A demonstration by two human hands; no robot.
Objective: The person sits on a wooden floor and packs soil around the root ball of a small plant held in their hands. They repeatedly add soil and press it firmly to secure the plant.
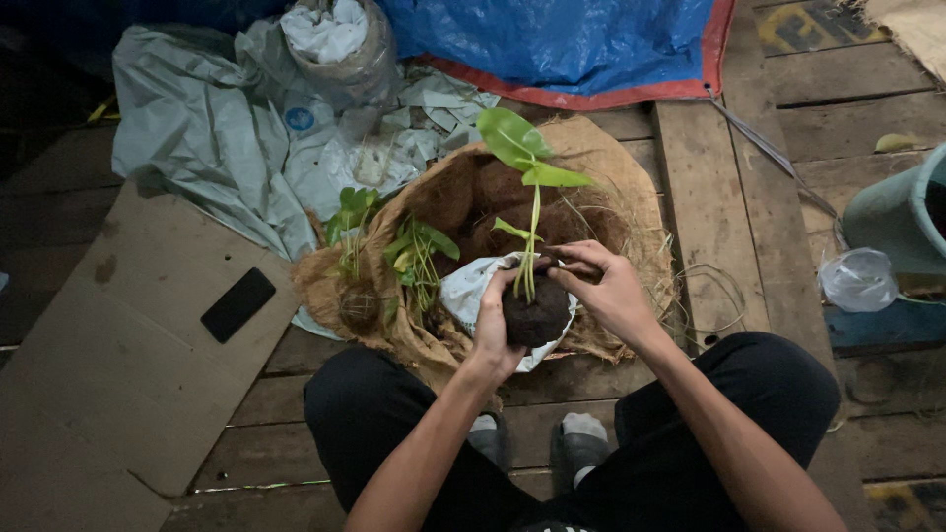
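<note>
2 hands cup a dark soil ball; grey sack behind.

Person sat on plank floor, knees apart, feet between them. Soil ball with seedling rising from it was held between left hand and right hand, above a cloth bag. Bag lay on sacking heaped with fibre. Two smaller plants stood on sacking left of the ball. Cardboard sheet lay far left, phone on it. Crumpled plastic sheet lay behind cardboard; tarp behind sacking. Bucket stood at right edge, clear bag just before it
</note>
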